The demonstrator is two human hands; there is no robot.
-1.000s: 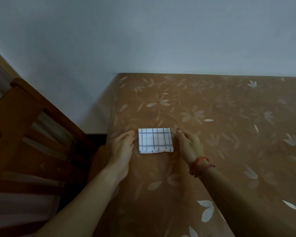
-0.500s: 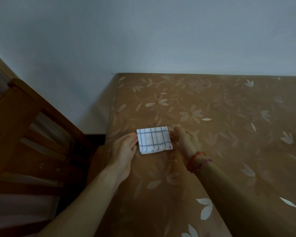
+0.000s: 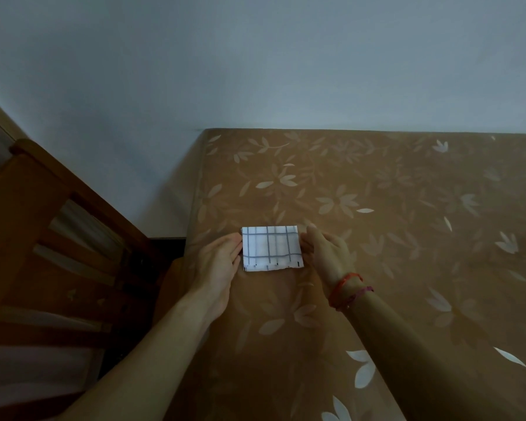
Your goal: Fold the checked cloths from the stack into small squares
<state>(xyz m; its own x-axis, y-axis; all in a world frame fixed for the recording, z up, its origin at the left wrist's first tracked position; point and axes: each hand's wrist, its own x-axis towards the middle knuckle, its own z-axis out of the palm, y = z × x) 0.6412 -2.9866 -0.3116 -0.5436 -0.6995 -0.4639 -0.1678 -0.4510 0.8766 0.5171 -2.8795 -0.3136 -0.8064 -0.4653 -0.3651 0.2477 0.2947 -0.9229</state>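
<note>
Folded checked cloth (image 3: pixel 270 248) between 2 hands

It lies flat near the table's (image 3: pixel 407 268) left edge; left hand (image 3: pixel 217 268) and right hand (image 3: pixel 328 256) touch its sides, fingers extended, gripping nothing.

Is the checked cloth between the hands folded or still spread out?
Folded: the checked cloth lies as a small, compact rectangle on the table, with layered edges along its near side.

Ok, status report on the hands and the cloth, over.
Left hand and right hand open, flanking checked cloth. Cloth folded small, flat on table. Nothing in the way.
</note>
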